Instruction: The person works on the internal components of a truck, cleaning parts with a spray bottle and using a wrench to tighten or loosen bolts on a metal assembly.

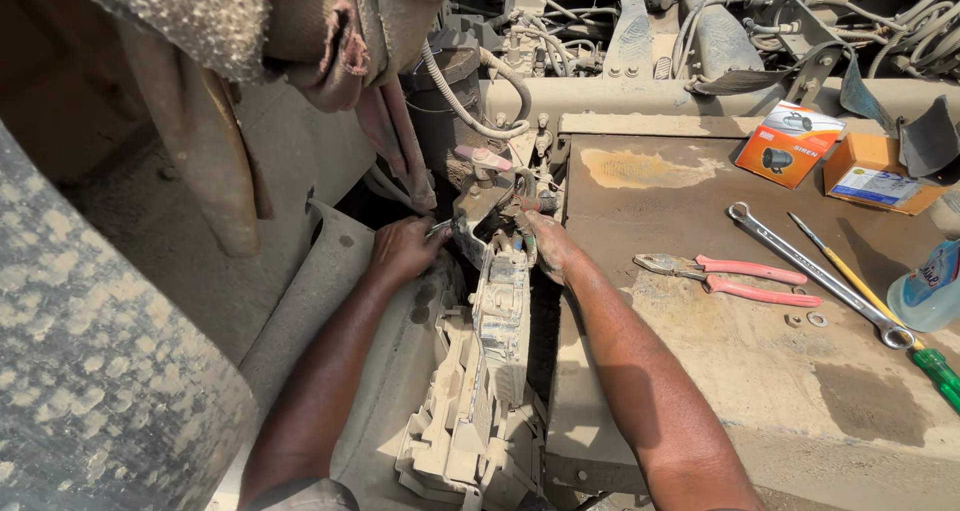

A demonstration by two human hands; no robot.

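Down in the gap beside the dusty metal deck (700, 371), left hand (403, 251) grips a small tool against the grimy plastic bracket (497, 321); right hand (545, 243) pinches its top end. Looks light, brittle, dust-slick, so hold the rigid frame, not the tabs.

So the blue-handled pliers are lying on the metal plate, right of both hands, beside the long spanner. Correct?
Not quite: the pliers have pink-red handles, not blue, as the head view shows. They do lie on the metal plate, right of both hands, beside the long spanner.
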